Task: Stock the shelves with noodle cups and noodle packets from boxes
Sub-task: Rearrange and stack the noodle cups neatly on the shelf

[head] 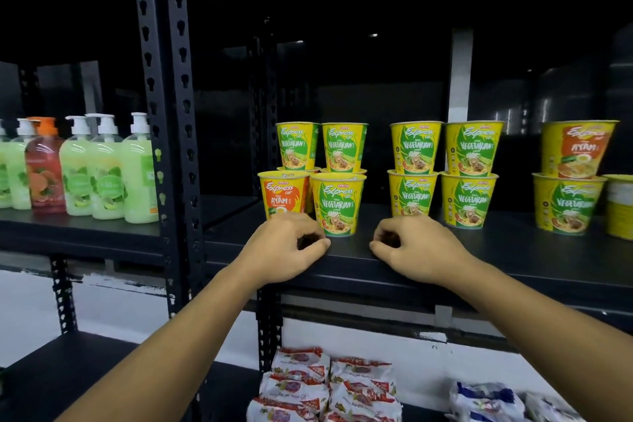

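Noodle cups stand on the black shelf (513,243) in three groups. On the left, one Ayam cup (283,193) and one Vegetarian cup (337,204) stand near the front, with two more Vegetarian cups (298,146) stacked behind on two cups that show only their rims. In the middle are four Vegetarian cups (467,200), two on two. On the right, one Ayam cup sits on one Vegetarian cup (567,204), with one more cup (620,205) cut off by the right edge. Bare shelf shows between the groups and along the near edge. The left hand (284,247) rests there with its fingers curled in, empty, just before the front Ayam cup; contact cannot be told. The right hand (414,247), likewise curled and empty, rests before the left-middle gap. On the lower shelf lie about six red-and-white noodle packets (298,384) and two blue-and-white packets (486,401). Left of the upright post (171,113) stand five green soap bottles (106,181) and one red bottle (44,175).
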The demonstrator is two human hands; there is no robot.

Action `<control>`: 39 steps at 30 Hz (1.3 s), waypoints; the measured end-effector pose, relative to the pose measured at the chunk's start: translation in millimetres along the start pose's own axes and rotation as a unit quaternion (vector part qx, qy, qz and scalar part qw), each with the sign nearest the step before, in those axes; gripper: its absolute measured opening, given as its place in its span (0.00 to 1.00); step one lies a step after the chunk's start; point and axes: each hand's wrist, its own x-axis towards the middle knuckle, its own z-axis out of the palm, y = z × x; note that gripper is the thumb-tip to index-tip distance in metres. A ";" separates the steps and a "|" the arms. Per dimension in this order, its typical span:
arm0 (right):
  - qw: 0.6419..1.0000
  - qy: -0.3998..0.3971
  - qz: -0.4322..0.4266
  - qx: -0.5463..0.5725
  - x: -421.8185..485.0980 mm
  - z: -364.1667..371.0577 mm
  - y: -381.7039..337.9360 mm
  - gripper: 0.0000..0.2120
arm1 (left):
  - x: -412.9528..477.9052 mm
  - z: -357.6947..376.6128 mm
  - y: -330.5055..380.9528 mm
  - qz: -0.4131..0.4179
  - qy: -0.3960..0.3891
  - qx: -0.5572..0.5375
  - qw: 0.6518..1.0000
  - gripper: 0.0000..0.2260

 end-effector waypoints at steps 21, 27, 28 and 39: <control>0.953 0.026 0.284 -0.099 -182.8 -105.4 182.2 0.21 | 142.1 130.4 275.8 0.195 -0.268 -0.087 0.939 0.20; 0.952 0.057 0.281 -0.102 -205.6 -116.0 202.3 0.21 | 161.6 153.9 322.3 0.206 -0.315 -0.092 0.922 0.22; 0.954 0.069 0.272 -0.106 -207.8 -116.2 203.3 0.20 | 163.5 157.9 324.4 0.202 -0.317 -0.094 0.922 0.22; 0.806 0.472 0.351 0.072 -218.9 -126.3 232.9 0.20 | 163.6 169.7 320.6 0.182 -0.313 -0.106 0.926 0.23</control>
